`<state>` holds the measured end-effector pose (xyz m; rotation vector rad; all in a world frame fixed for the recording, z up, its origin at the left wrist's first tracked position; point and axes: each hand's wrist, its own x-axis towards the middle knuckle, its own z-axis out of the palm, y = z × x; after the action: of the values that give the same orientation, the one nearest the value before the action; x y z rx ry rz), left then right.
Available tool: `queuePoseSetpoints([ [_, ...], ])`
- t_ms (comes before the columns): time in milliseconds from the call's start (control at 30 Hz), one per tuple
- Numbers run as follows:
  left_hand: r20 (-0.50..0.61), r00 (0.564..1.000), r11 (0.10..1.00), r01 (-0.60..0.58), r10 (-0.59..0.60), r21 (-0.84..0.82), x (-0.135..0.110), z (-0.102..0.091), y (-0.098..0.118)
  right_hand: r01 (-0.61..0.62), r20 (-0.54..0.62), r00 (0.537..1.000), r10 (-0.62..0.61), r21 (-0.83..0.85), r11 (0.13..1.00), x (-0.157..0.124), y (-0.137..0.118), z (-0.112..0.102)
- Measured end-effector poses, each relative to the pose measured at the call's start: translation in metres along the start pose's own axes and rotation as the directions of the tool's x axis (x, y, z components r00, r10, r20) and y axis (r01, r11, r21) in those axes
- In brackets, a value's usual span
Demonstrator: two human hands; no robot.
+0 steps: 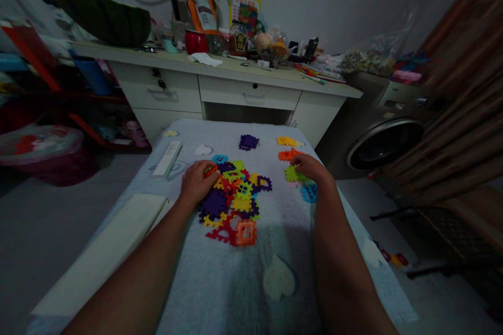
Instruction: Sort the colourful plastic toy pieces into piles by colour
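Observation:
Toothed plastic building pieces in several colours lie in a loose pile on the cloth-covered table (220, 288). At the pile's left edge, my left hand (195, 182) has its fingers closed around an orange piece (211, 171), partly hidden by them. A dark purple piece (213, 204) and an orange window-shaped piece (246, 233) lie nearer to me in the pile. On the right, my right hand (313, 168) pinches the edge of a lime green piece (292, 174). Around it, a yellow piece (286, 141) and an orange piece (287, 154) lie beyond, and blue pieces (309, 193) nearer.
A separate purple piece (249, 142) lies towards the table's far side. At the left are a narrow white box (167, 159) and a long pale board (106, 246). A cluttered white desk (251, 95) stands behind, with a washing machine (377, 125) to its right.

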<state>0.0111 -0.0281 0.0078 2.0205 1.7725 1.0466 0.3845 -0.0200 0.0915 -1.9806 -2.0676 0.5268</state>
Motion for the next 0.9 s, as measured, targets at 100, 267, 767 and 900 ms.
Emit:
queuePoseSetpoints([
  [100,0.001,1.000,1.000,-0.002,0.002,-0.011,0.000,-0.001,0.001,-0.035,-0.062,0.998,0.031,-0.064,0.997,0.001,-0.002,0.004],
  [267,-0.006,1.000,1.000,0.017,-0.017,-0.012,-0.001,-0.001,0.002,-0.057,-0.101,0.994,0.046,-0.108,0.993,0.002,-0.004,0.006],
  [767,-0.001,1.000,1.000,0.019,-0.019,-0.009,-0.001,0.002,-0.002,0.224,0.401,0.901,-0.164,-0.108,0.969,-0.006,-0.089,0.036],
  [900,0.001,1.000,1.000,0.014,-0.014,-0.003,-0.001,0.001,0.000,0.237,0.393,0.905,-0.164,-0.144,0.961,-0.006,-0.088,0.039],
])
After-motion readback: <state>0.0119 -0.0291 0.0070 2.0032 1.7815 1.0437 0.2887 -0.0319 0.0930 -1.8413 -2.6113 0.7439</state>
